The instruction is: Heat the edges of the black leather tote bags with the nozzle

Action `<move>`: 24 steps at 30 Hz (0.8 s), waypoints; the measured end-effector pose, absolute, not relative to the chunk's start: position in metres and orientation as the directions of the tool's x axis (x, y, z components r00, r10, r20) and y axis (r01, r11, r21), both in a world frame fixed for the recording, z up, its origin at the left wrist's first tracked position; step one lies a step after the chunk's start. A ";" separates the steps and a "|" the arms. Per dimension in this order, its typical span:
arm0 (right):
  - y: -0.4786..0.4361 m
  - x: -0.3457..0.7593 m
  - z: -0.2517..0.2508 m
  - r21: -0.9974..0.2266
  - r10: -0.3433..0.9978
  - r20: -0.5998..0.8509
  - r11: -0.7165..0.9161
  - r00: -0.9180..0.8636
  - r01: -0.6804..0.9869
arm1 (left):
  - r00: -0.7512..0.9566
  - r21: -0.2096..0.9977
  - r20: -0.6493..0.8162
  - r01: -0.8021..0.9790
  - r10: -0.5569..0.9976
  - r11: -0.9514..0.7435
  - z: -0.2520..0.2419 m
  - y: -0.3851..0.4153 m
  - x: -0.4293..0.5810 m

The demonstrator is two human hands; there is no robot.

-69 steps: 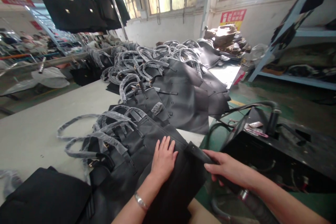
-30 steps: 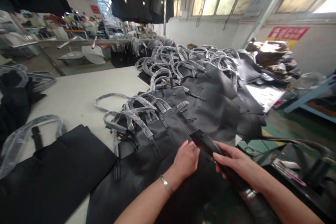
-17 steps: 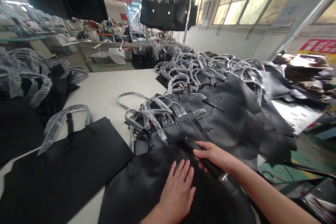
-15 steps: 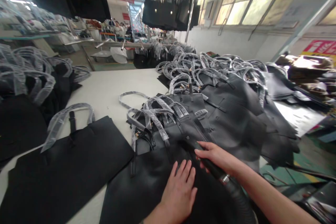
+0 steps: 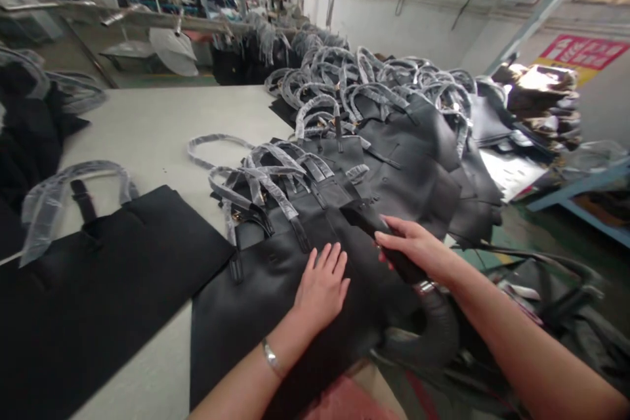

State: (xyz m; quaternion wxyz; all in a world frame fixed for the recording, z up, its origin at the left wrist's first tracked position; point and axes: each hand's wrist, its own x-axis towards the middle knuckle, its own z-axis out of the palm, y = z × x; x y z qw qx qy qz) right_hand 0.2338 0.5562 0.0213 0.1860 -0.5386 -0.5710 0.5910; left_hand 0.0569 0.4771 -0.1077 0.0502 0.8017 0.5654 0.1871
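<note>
My left hand (image 5: 321, 289) lies flat on a black leather tote bag (image 5: 275, 302), fingers apart, holding nothing. My right hand (image 5: 413, 249) is closed around a flat black hose nozzle (image 5: 378, 233), whose tip rests over the same bag near its top edge. A thick dark hose (image 5: 440, 328) curves down from the nozzle past my wrist. The bag's handles (image 5: 260, 180) are wrapped in clear plastic and lie away from my hands. Its lower end and the hose's far end are partly hidden.
A long white work table (image 5: 157, 131) holds a stack of black bags (image 5: 413, 157) and another tote (image 5: 108, 282). Black bags hang overhead. Hoses and dark equipment (image 5: 551, 295) sit at lower right. Brown material (image 5: 541, 88) is piled by the wall.
The view has swung left, bringing more bags into sight. The nozzle has moved across the bag toward its top edge, and my left hand has shifted along the leather.
</note>
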 end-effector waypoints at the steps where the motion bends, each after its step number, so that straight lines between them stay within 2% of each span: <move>1: 0.547 0.248 0.025 -0.862 0.832 -0.444 -0.294 -0.334 0.412 | 0.279 0.286 0.248 0.894 0.928 -0.345 -0.109 0.483 0.059; 9: 0.448 0.341 0.001 -0.781 0.805 -0.581 -0.511 -0.118 0.360 | 0.192 0.218 0.313 0.939 0.930 -0.268 -0.113 0.528 0.080; 13: 0.416 0.354 -0.011 -0.748 0.748 -0.654 -0.618 -0.112 0.242 | 0.181 0.194 0.325 0.948 0.928 -0.253 -0.113 0.537 0.086; 19: 0.425 0.337 -0.011 -0.768 0.734 -0.640 -0.607 -0.225 0.203 | 0.202 0.152 0.333 0.953 0.921 -0.263 -0.113 0.538 0.087; 24: 0.445 0.325 -0.011 -0.826 0.822 -0.556 -0.531 -0.120 0.188 | 0.210 0.132 0.330 0.955 0.920 -0.266 -0.111 0.536 0.086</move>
